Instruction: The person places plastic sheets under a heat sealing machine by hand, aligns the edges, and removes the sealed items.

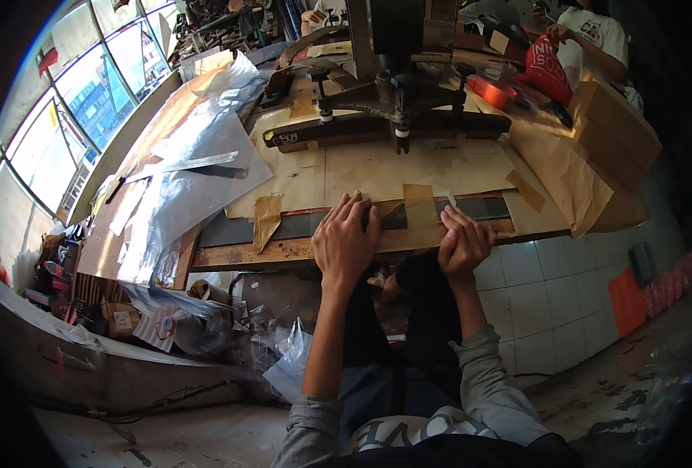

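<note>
My left hand (346, 238) lies open, palm down, on the table's front edge, its fingertips over a dark grey strip (295, 227) and the edge of the pale brown sheet (361, 175). My right hand (466, 243) is closed in a pinch just to the right, above the same strip. From its fingertips a small whitish sliver (450, 198) sticks up; its lower end is hidden. Between my hands a piece of brown tape (419, 209) crosses the strip. Another brown tape piece (267, 223) hangs over the strip left of my left hand.
Above the sheet stands a dark press head (393, 125) with a long curved bar. Clear plastic sheets (198, 187) and a metal ruler (194, 162) lie at left. Brown wrapping paper (596, 187), a cardboard box (615, 132) and a red bag (546, 69) are at right. Two people are beyond the table.
</note>
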A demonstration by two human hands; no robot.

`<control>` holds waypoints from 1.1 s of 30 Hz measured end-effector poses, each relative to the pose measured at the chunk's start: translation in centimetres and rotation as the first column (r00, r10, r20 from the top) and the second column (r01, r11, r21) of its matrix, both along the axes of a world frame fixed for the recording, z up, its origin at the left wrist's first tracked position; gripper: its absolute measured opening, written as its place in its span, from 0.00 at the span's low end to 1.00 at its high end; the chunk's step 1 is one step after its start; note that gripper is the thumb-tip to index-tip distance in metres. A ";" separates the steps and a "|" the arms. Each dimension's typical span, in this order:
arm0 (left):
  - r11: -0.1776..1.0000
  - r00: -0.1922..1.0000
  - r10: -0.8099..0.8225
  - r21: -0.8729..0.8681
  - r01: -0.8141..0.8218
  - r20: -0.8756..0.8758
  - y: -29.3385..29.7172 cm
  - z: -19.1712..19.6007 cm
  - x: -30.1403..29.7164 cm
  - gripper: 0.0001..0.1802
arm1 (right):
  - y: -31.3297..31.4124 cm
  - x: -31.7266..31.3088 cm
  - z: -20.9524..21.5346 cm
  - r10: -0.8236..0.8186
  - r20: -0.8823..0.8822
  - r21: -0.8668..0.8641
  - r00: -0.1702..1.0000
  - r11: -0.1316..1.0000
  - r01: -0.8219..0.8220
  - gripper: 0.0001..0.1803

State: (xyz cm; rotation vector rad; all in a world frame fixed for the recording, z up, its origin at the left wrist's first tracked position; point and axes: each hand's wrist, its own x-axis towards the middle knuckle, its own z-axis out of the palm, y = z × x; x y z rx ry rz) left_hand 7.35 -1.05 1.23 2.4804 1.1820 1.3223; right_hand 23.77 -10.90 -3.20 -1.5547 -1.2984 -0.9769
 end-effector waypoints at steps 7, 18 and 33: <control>0.971 0.909 -0.239 -0.061 0.232 -0.343 -1.3 1.8 -4.1 0.36 | -1.5 -0.3 2.0 0.043 -0.033 -0.262 0.999 0.964 -0.050 0.19; 0.955 0.917 -0.295 -0.056 0.291 -0.267 -0.5 1.6 -8.1 0.22 | -0.7 -3.4 5.1 0.274 0.062 -0.521 0.960 0.829 -0.203 0.23; 0.943 0.963 -0.255 0.199 0.267 -0.084 -3.4 6.0 -6.6 0.16 | -2.9 -3.0 13.2 0.208 0.162 -0.428 0.965 0.896 -0.122 0.12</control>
